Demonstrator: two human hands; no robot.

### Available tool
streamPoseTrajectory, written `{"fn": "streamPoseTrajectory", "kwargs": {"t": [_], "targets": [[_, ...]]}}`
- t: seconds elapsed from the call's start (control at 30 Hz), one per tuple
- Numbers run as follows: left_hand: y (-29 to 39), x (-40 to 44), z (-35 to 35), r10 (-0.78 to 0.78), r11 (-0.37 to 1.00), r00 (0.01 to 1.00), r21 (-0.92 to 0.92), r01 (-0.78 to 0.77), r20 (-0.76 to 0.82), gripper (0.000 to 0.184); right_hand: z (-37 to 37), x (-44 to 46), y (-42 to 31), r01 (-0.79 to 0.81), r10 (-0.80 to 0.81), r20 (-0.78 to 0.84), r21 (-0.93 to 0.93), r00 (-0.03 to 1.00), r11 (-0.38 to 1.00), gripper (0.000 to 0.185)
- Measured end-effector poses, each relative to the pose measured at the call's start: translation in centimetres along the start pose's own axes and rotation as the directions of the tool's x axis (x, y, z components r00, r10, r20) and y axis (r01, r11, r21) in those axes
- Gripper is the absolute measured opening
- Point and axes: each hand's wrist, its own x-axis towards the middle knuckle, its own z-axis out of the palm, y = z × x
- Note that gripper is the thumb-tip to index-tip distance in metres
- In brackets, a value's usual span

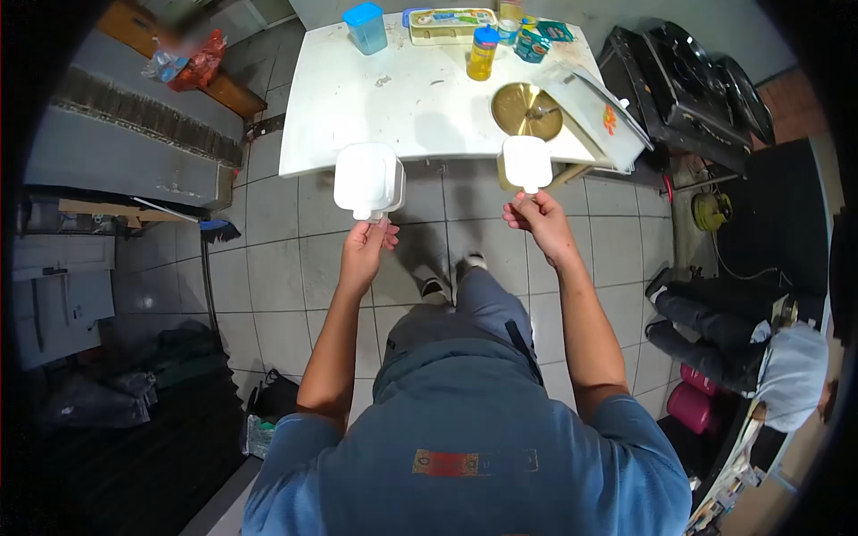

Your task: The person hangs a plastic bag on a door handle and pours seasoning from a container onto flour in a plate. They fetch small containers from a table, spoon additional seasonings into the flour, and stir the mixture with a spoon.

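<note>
My left hand [365, 248] grips a squarish container with a white lid [365, 177] by its near end, just in front of the table edge. A smaller white-lidded container [527, 163] is pinched by its near end in my right hand [542, 221]. Both containers are held apart, with their lids facing up; what is inside them is hidden. Beyond my right hand, a round gold-coloured metal tray [514, 123] lies on the white table [357, 116], with a small metal utensil [542, 113] on it.
Toward the table's back stand a blue-lidded tub [365, 34], a long lidded box [451, 29], a yellow bottle [482, 55] and green packets [533, 45]. A flat panel [597, 112] rests at the right corner. A black stove [679, 85] and another person [715, 335] are at right.
</note>
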Motion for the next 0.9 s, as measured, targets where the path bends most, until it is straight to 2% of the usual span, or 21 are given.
{"fn": "streamPoseTrajectory", "kwargs": {"t": [0.13, 0.23, 0.3, 0.4, 0.57, 0.63, 0.67, 0.8, 0.87, 0.9], "targets": [[-1.2, 9.8, -0.6, -0.089, 0.995, 0.995, 0.039, 0.092, -0.054, 0.022, 1.0, 11.9, -0.2, -0.039, 0.041, 0.09, -0.018, 0.995, 0.999, 0.019], [-3.5, 15.9, -0.4, -0.108, 0.994, 0.99, -0.01, 0.108, -0.095, 0.022, 1.6, 19.1, 1.0, -0.098, 0.101, 0.084, -0.042, 0.991, 0.994, 0.018], [-4.9, 20.5, -0.1, -0.108, 0.994, 0.985, -0.008, 0.108, -0.134, 0.022, 1.5, 24.8, 1.8, -0.075, 0.076, 0.146, -0.011, 0.986, 0.997, 0.016], [-6.9, 25.4, 0.3, -0.128, 0.992, 0.976, -0.037, 0.123, -0.178, 0.022, 1.9, 30.5, 2.6, -0.043, 0.063, 0.171, -0.118, 0.983, 0.992, 0.014], [-9.6, 30.9, 1.6, -0.201, 0.979, 0.95, -0.079, 0.187, -0.238, 0.02, 2.5, 35.6, 3.3, -0.097, 0.12, 0.143, -0.155, 0.983, 0.983, 0.012], [-10.0, 32.5, 1.9, -0.172, 0.985, 0.961, -0.042, 0.167, -0.216, 0.022, 2.4, 37.2, 4.5, -0.017, 0.049, 0.159, -0.198, 0.986, 0.98, 0.013], [-10.1, 33.0, 1.9, -0.177, 0.984, 0.958, -0.049, 0.171, -0.227, 0.022, 2.5, 37.8, 5.0, -0.015, 0.037, 0.16, -0.135, 0.986, 0.991, 0.014], [-10.7, 34.2, 2.0, -0.161, 0.987, 0.959, -0.065, 0.15, -0.234, 0.022, 2.6, 38.8, 5.6, -0.048, 0.069, 0.159, -0.134, 0.985, 0.99, 0.017], [-11.4, 34.5, 1.9, -0.17, 0.984, 0.955, -0.097, 0.15, -0.242, 0.022, 2.4, 39.2, 6.1, 0.112, -0.071, 0.218, -0.179, 0.973, 0.977, 0.027], [-11.4, 34.6, 1.7, -0.156, 0.985, 0.959, -0.108, 0.134, -0.237, 0.018, 2.7, 39.0, 5.7, 0.107, -0.064, 0.225, -0.182, 0.972, 0.977, 0.027]]}}
